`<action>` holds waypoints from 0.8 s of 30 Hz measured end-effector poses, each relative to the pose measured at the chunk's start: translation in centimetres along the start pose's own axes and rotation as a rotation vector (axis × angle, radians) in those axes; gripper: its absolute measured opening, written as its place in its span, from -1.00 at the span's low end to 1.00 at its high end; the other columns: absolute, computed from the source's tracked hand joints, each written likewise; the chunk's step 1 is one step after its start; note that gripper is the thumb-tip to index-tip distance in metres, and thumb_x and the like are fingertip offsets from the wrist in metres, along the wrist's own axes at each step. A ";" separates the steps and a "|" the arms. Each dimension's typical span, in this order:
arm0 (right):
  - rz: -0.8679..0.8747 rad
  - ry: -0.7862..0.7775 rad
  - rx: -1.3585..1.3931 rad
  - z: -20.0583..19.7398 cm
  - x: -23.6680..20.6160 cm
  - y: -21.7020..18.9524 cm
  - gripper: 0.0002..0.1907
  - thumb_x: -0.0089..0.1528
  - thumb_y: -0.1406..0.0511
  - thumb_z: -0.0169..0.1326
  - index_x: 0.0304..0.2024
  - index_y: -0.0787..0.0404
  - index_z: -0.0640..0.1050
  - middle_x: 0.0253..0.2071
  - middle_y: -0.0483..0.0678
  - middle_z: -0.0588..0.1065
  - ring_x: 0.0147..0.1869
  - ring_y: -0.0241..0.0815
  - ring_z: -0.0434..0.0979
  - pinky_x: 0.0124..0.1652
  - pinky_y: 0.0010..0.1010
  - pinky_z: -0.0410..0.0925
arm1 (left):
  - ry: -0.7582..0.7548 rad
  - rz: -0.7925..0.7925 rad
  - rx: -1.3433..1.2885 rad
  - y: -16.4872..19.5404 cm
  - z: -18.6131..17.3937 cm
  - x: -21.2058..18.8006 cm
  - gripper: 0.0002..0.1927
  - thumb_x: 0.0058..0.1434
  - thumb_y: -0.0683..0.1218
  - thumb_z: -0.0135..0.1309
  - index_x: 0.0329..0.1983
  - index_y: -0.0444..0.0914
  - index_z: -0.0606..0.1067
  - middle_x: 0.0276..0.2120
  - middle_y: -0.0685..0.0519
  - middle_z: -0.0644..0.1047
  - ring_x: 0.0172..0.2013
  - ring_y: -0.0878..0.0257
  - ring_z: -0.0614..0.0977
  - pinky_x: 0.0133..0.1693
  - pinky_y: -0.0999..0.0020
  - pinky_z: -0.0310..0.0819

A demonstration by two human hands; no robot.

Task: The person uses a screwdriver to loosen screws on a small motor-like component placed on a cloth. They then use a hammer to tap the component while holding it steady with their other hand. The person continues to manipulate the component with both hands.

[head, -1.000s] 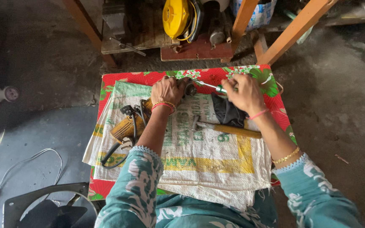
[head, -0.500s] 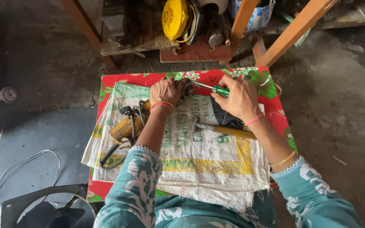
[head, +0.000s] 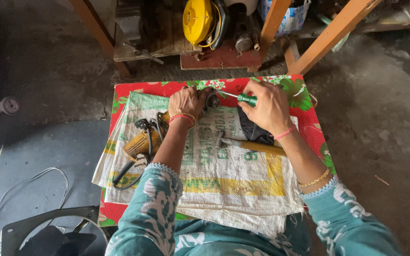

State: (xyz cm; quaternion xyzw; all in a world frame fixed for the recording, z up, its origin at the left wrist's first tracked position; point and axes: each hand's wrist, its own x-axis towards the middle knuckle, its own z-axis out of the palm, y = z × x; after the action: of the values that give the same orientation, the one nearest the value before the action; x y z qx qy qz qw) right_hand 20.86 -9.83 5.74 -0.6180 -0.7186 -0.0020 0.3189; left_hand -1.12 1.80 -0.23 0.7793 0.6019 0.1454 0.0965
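Your left hand (head: 187, 103) reaches forward from a bent elbow and closes knuckles-up over the head of a yellow power tool (head: 141, 142), near the far edge of the table (head: 309, 130). The fingers wrap down around a small dark metal part (head: 211, 100) at the tool's front, so only a bit of that part shows past your fingertips. Your right hand (head: 267, 106) comes in from the right with the wrist slightly turned, fingers curled tight around a screwdriver (head: 237, 97). Its green handle pokes out of your fist and the thin steel shaft runs left, with the tip meeting the dark part just beside your left hand.

The power tool lies on a white woven sack (head: 233, 175) spread over the red flowered tablecloth, body angled toward the table's left edge, with a black cord (head: 130, 171) looping off it. A hammer (head: 250, 144) with a wooden handle lies on the sack under your right wrist, beside a dark cloth (head: 252, 130).
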 end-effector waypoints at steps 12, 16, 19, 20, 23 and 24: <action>-0.108 0.029 -0.074 -0.3 0.5 0.6 -0.73 0.03 0.23 0.31 -0.31 0.26 0.61 -0.38 0.13 0.59 -0.28 0.13 0.62 -0.26 -0.10 0.43 | 0.010 -0.014 -0.014 -0.1 -0.2 0.0 -0.31 0.33 0.41 -0.15 -0.30 -0.26 0.64 -0.27 -0.21 0.63 -0.25 -0.18 0.66 -0.16 -0.02 0.51; -0.004 0.047 0.007 -0.1 0.5 0.5 -0.68 0.05 0.15 0.39 -0.39 0.25 0.61 -0.42 0.13 0.59 -0.31 0.14 0.62 -0.31 -0.08 0.41 | 0.041 0.000 -0.035 -0.4 0.0 0.1 -0.32 0.31 0.41 -0.12 -0.27 -0.27 0.63 -0.26 -0.21 0.63 -0.23 -0.19 0.65 -0.15 -0.02 0.51; 0.103 -0.012 -0.071 0.2 0.9 0.4 -0.65 0.20 0.09 0.43 -0.39 0.22 0.64 -0.46 0.16 0.57 -0.34 0.16 0.60 -0.31 -0.07 0.41 | 0.030 -0.012 -0.044 -0.5 0.0 0.2 -0.34 0.31 0.40 -0.12 -0.24 -0.26 0.62 -0.25 -0.21 0.63 -0.22 -0.19 0.65 -0.14 -0.04 0.50; 0.104 -0.022 -0.085 0.2 1.0 0.5 -0.69 0.23 0.13 0.40 -0.38 0.21 0.65 -0.45 0.16 0.57 -0.35 0.15 0.60 -0.31 -0.07 0.41 | 0.015 -0.026 -0.042 -0.5 0.0 0.3 -0.33 0.31 0.41 -0.12 -0.23 -0.25 0.62 -0.25 -0.21 0.63 -0.21 -0.19 0.65 -0.14 -0.03 0.50; 0.082 -0.028 -0.023 0.1 0.9 0.3 -0.78 0.20 0.21 0.38 -0.36 0.21 0.65 -0.45 0.11 0.59 -0.37 0.07 0.61 -0.31 -0.10 0.41 | 0.031 -0.009 -0.052 -0.6 -0.1 0.3 -0.35 0.30 0.40 -0.12 -0.20 -0.24 0.63 -0.25 -0.20 0.64 -0.21 -0.19 0.65 -0.13 -0.04 0.50; 0.069 -0.025 0.016 0.0 0.7 0.3 -0.79 0.16 0.22 0.38 -0.36 0.21 0.65 -0.45 0.08 0.60 -0.38 0.03 0.62 -0.32 -0.12 0.41 | 0.049 0.007 -0.057 -0.6 -0.2 0.3 -0.36 0.30 0.39 -0.11 -0.19 -0.23 0.63 -0.25 -0.20 0.64 -0.21 -0.19 0.65 -0.13 -0.04 0.50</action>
State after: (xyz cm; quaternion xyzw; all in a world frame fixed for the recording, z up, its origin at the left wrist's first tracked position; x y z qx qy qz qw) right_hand 21.07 -9.10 5.92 -0.6399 -0.7008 0.0225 0.3146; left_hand -1.62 2.27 -0.18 0.7745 0.5970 0.1819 0.1034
